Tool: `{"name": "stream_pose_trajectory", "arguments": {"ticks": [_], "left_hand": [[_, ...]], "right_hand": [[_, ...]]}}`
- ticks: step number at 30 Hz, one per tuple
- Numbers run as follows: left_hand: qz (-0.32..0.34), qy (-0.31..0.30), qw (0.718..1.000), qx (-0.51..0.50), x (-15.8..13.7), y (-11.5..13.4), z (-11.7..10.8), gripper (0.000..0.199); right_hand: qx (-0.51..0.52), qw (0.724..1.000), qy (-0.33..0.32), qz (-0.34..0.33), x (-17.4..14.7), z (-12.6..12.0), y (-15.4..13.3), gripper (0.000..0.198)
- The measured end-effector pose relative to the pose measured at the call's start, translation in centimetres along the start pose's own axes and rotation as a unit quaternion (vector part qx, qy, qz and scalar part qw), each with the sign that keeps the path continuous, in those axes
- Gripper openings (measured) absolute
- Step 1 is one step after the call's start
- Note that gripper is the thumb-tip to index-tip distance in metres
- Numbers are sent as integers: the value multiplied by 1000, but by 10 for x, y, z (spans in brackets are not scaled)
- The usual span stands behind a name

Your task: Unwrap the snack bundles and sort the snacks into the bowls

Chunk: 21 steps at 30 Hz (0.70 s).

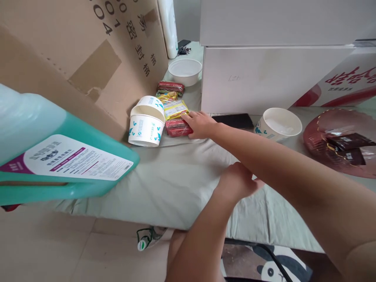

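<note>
My right hand (202, 124) reaches across to the left, its fingers and thumb closed around the right end of a red snack packet (176, 128). Touching that packet, a yellow packet (176, 109) lies just behind, with another yellow one (168, 96) and a dark red wrapped packet (170, 87) further back. Two white paper bowls (146, 129) with blue prints lie tipped to the left of the packets. My left hand (236, 180) is low over the cloth under my right forearm; most of its fingers are hidden, and only one digit sticks out to the right.
A large teal jug (96, 156) and a cardboard box (88, 58) crowd the left. White boxes (249, 78) stand behind. A phone (233, 121), a paper bowl (280, 123) and a pink dish (317, 133) are rightward. A plastic tub (185, 74) sits at the back.
</note>
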State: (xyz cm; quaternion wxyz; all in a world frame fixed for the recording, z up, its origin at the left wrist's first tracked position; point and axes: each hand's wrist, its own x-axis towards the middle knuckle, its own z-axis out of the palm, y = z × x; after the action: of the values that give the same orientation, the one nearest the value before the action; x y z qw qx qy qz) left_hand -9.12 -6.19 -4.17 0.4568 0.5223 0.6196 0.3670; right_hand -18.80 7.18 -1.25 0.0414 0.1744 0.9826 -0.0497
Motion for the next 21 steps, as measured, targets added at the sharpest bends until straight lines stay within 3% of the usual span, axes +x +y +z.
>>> {"name": "stream_pose_trajectory", "arguments": {"ticks": [3, 5, 8, 10, 12, 13, 15, 17, 19, 21], "left_hand": [[15, -14, 993, 114, -3, 7, -6, 14], [40, -21, 991, 128, -4, 10, -9, 13], [51, -23, 992, 116, -3, 12, -7, 13], [48, -15, 994, 98, 0, 12, -3, 12], [43, -11, 997, 69, 3, 14, 2, 12], [41, -16, 998, 48, 5, 16, 6, 13], [41, -33, 999, -8, 8, 19, 12, 12], [42, -59, 996, -57, 9, 22, 18, 13], [32, -79, 991, -105, 8, 22, 24, 26], [22, -98, 979, -176, 6, 20, 29, 44]], "right_hand": [[8, 1000, -24, 10, -30, 1, 2, 71], [35, 999, -17, 25, -56, -3, 7, 72], [136, 985, 69, 82, -108, -10, 22, 71], [248, 946, 156, 137, -151, -13, 32, 64], [401, 868, 219, 195, -197, -10, 38, 52], [497, 811, 226, 211, -219, -5, 39, 46], [676, 666, 232, 213, -256, 8, 39, 41], [774, 541, 253, 211, -283, 24, 37, 38], [813, 463, 272, 225, -298, 39, 36, 33], [834, 418, 266, 242, -305, 51, 37, 30]]}}
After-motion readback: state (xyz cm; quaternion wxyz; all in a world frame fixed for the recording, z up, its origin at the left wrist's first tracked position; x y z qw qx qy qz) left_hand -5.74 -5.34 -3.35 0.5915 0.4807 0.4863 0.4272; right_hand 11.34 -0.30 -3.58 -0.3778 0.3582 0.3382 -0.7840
